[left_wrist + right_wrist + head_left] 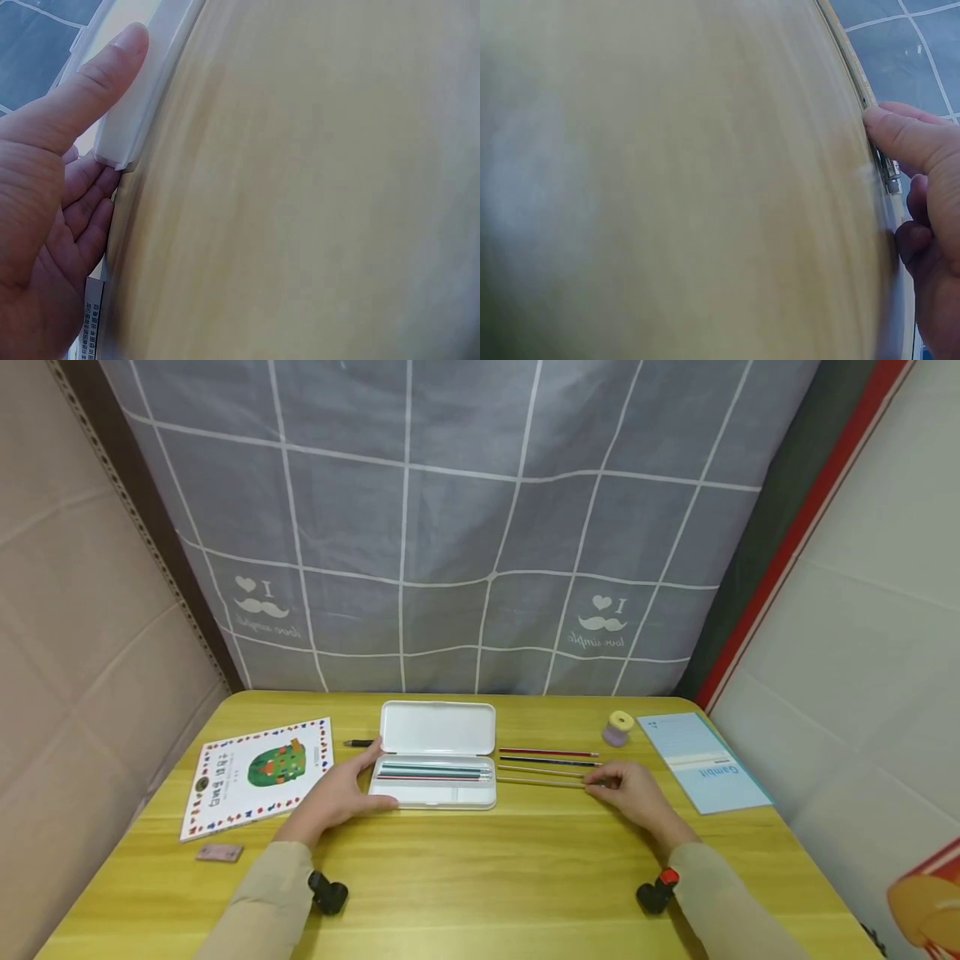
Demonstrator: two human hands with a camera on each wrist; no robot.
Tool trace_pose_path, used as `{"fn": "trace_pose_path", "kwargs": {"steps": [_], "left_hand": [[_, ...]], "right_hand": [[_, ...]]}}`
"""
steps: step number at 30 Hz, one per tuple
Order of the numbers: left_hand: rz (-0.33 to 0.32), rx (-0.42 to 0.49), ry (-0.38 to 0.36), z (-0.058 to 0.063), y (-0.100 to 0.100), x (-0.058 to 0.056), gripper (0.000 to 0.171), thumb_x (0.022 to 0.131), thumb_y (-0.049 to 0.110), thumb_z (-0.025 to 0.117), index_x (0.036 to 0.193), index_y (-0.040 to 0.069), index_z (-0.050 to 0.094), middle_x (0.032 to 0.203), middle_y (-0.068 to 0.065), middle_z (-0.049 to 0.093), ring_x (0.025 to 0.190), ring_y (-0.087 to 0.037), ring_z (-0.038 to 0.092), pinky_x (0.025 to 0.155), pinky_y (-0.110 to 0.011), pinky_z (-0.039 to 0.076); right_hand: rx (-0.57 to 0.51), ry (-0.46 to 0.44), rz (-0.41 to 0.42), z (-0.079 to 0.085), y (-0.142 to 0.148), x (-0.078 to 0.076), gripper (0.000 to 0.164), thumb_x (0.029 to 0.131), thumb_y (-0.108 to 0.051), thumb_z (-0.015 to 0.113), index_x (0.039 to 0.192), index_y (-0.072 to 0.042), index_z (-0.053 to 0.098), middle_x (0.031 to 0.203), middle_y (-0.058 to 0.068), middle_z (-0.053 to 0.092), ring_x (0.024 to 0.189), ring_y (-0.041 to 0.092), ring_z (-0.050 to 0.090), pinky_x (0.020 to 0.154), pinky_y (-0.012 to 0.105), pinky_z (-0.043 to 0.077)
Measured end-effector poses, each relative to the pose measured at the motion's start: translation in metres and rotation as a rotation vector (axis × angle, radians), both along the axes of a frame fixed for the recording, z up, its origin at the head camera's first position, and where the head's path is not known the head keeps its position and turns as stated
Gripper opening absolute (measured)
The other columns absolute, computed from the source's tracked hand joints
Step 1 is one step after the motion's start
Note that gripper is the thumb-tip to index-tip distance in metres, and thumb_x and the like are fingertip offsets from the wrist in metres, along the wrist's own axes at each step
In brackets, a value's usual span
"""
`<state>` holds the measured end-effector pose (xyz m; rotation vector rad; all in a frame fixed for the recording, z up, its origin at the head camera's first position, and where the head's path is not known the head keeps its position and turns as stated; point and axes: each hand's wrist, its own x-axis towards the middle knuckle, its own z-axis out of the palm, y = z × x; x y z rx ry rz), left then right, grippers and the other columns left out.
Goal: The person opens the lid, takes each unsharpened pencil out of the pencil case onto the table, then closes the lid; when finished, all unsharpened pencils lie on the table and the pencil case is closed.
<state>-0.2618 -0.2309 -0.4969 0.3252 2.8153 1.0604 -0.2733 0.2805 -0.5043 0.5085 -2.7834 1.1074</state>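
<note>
A white pencil case [435, 795] lies with its lid folded back on the table, several pencils [433, 772] in its tray. My left hand [339, 792] holds the case at its left end, the thumb along the front edge; in the left wrist view the fingers touch the white case's corner [129, 139]. To the right of the case, my right hand [628, 792] pinches the end of the nearest pencil [540, 782] between thumb and fingers. In the right wrist view that pencil's metal end [893, 182] shows under the fingertips. Behind it lie more pencils, among them a dark red one [547, 752].
A picture book [225, 793] lies at the left, with a pinkish eraser-like block [219, 852] before it. A black pen [358, 743] is partly behind the left hand. A yellow-and-purple round item [618, 728] and a light blue notebook [705, 768] are at the right.
</note>
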Motion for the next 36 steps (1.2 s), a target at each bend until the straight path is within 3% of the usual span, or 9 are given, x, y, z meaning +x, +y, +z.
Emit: {"fn": "trace_pose_path", "kwargs": {"steps": [5, 12, 15, 18, 22, 25, 28, 33, 36], "left_hand": [[0.007, -0.002, -0.008, 0.001, 0.000, 0.001, 0.121, 0.077, 0.064, 0.086, 0.169, 0.024, 0.018, 0.163, -0.009, 0.044, 0.146, -0.049, 0.038, 0.110, -0.068, 0.039], [0.008, 0.003, -0.005, 0.001, 0.000, 0.000, 0.121, 0.076, 0.063, 0.086, 0.169, 0.025, 0.019, 0.163, -0.009, 0.044, 0.147, -0.048, 0.038, 0.111, -0.068, 0.038], [0.001, 0.008, -0.007, 0.001, 0.001, -0.001, 0.122, 0.076, 0.063, 0.087, 0.169, 0.025, 0.018, 0.163, -0.009, 0.044, 0.148, -0.047, 0.037, 0.112, -0.067, 0.038], [-0.001, 0.009, -0.010, 0.000, 0.001, -0.002, 0.122, 0.076, 0.062, 0.087, 0.169, 0.025, 0.018, 0.163, -0.008, 0.043, 0.148, -0.046, 0.037, 0.113, -0.066, 0.038], [0.003, 0.007, -0.008, -0.001, 0.000, -0.002, 0.122, 0.076, 0.062, 0.088, 0.169, 0.025, 0.018, 0.163, -0.007, 0.044, 0.148, -0.045, 0.038, 0.113, -0.066, 0.037], [0.004, 0.008, -0.005, -0.001, 0.000, -0.001, 0.122, 0.076, 0.062, 0.088, 0.169, 0.025, 0.019, 0.162, -0.008, 0.045, 0.148, -0.045, 0.038, 0.113, -0.066, 0.038], [0.005, 0.013, -0.002, 0.000, 0.000, 0.000, 0.122, 0.076, 0.061, 0.088, 0.169, 0.024, 0.019, 0.162, -0.008, 0.046, 0.147, -0.045, 0.039, 0.113, -0.066, 0.038], [0.008, 0.018, 0.003, 0.001, 0.000, 0.001, 0.121, 0.076, 0.060, 0.088, 0.169, 0.023, 0.019, 0.162, -0.008, 0.045, 0.147, -0.046, 0.039, 0.113, -0.066, 0.038], [0.008, 0.027, 0.006, 0.000, 0.001, 0.002, 0.122, 0.076, 0.060, 0.089, 0.169, 0.023, 0.019, 0.162, -0.008, 0.045, 0.147, -0.045, 0.039, 0.114, -0.066, 0.037]], "right_hand": [[0.003, 0.006, 0.005, 0.000, -0.002, 0.000, 0.013, 0.089, -0.012, 0.084, 0.100, -0.020, 0.084, 0.099, -0.004, 0.075, 0.073, 0.007, 0.056, 0.064, 0.025, 0.048], [-0.109, 0.000, -0.060, 0.005, -0.007, -0.001, 0.014, 0.091, -0.019, 0.083, 0.105, -0.015, 0.084, 0.094, 0.001, 0.075, 0.064, 0.011, 0.053, 0.057, 0.026, 0.046], [-0.155, -0.016, -0.097, 0.011, -0.012, -0.003, 0.022, 0.095, -0.024, 0.081, 0.113, -0.012, 0.082, 0.087, 0.005, 0.071, 0.062, 0.012, 0.050, 0.055, 0.026, 0.043], [-0.216, -0.075, -0.111, 0.018, -0.020, -0.006, 0.034, 0.096, -0.031, 0.079, 0.123, -0.010, 0.079, 0.098, 0.008, 0.075, 0.062, 0.011, 0.047, 0.053, 0.025, 0.042], [-0.293, -0.118, -0.082, 0.025, -0.035, -0.011, 0.038, 0.097, -0.030, 0.078, 0.129, -0.010, 0.076, 0.124, 0.007, 0.075, 0.062, 0.011, 0.052, 0.052, 0.025, 0.044], [-0.288, -0.111, -0.045, 0.028, -0.049, -0.016, 0.037, 0.097, -0.029, 0.077, 0.129, -0.010, 0.076, 0.126, 0.006, 0.075, 0.083, 0.010, 0.066, 0.062, 0.023, 0.049], [-0.282, -0.110, -0.015, 0.030, -0.065, -0.020, 0.040, 0.095, -0.031, 0.079, 0.129, -0.010, 0.077, 0.124, 0.004, 0.076, 0.085, 0.008, 0.063, 0.062, 0.020, 0.044], [-0.310, -0.145, 0.038, 0.031, -0.097, -0.025, 0.038, 0.092, -0.024, 0.083, 0.125, -0.006, 0.078, 0.119, 0.005, 0.078, 0.061, 0.010, 0.040, 0.049, 0.023, 0.031], [-0.276, -0.132, 0.086, 0.029, -0.115, -0.027, 0.031, 0.092, -0.019, 0.082, 0.121, -0.006, 0.080, 0.118, 0.005, 0.078, 0.073, 0.007, 0.058, 0.058, 0.021, 0.044]]}}
